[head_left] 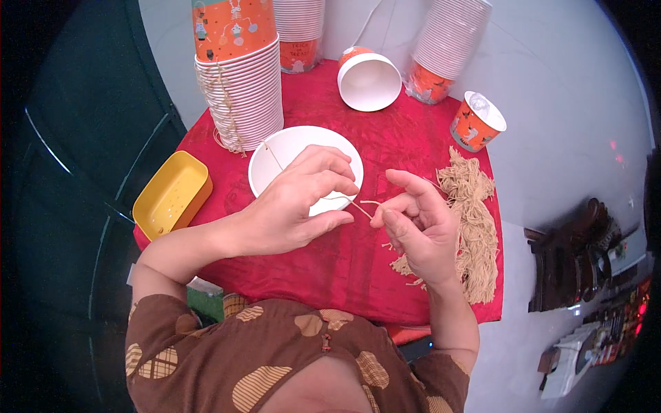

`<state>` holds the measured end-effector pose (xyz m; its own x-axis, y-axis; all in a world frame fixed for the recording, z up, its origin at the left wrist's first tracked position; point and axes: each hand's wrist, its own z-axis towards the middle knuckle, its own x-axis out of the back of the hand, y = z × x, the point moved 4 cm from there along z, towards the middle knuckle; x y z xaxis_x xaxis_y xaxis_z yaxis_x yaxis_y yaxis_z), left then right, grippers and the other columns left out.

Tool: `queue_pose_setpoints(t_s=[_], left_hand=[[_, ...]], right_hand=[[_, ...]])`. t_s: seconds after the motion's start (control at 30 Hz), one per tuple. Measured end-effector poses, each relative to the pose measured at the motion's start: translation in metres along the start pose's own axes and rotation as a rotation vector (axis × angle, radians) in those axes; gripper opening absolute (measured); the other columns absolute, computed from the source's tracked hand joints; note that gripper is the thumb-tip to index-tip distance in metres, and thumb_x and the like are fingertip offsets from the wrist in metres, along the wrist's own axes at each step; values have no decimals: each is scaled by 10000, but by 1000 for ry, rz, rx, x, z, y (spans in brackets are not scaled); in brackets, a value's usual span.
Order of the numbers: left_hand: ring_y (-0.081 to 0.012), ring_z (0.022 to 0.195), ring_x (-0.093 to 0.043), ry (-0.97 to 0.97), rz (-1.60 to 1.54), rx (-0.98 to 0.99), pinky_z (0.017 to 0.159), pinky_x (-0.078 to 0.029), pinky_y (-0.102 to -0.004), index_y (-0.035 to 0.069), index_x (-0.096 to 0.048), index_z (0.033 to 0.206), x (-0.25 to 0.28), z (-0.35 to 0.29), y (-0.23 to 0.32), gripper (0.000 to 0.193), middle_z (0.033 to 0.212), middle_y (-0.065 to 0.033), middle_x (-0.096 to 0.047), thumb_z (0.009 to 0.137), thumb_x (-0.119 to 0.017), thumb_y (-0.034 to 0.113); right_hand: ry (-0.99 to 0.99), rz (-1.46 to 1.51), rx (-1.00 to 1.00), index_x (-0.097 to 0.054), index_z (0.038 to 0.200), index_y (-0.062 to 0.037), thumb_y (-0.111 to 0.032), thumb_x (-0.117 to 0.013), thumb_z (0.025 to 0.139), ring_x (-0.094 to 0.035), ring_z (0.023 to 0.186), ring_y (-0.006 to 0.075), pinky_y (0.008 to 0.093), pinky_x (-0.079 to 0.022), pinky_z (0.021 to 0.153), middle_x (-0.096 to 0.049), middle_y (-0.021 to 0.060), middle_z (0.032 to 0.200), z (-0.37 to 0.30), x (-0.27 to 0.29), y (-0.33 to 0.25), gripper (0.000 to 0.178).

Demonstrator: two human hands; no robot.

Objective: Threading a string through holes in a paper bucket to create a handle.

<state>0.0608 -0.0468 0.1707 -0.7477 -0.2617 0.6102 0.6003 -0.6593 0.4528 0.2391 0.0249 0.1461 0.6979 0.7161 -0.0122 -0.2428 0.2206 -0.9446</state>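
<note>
A white paper bucket (261, 172) stands on the table with its mouth facing up, a thin tan string (272, 155) at its rim. Over its right part reaches my left hand (303, 199), thumb and forefinger spread apart, the string passing beside the fingers. To the right, my right hand (420, 224) pinches the string's end portion between curled fingers, its forefinger raised. A short string end curves in the gap between both hands. Where the string runs beneath my left hand is hidden.
A pile of tan strings (476, 234) lies at the right. A yellow plastic basket (196, 180) sits at the left. Behind are a tall stack of buckets (248, 96), a tipped bucket (370, 82), wrapped stacks (454, 38) and a small orange bucket (474, 129) on the red tablecloth (317, 268).
</note>
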Motion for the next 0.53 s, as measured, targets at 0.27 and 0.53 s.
queue_pose_setpoints(t_s=[0.27, 0.53], left_hand=[[-315, 1124, -549, -19, -22, -39, 895, -455, -432, 47, -570, 898, -1, 4, 0, 197, 993, -91, -585, 770, -702, -25], [-304, 1060, -570, 6, 143, -45, 880, -460, -420, 51, -532, 848, 6, 5, -7, 212, 952, -99, -568, 724, -659, -64]], right_hand=[[-27, -67, -38, -546, 1215, 22, -7, -597, 921, -569, 730, 28, 176, -441, 627, -647, 23, 832, 1, -8, 9, 299], [17, -471, 103, -645, 916, 1, -32, -652, 883, -554, 586, 67, 215, -427, 529, -618, 9, 674, 3, -12, 13, 47]])
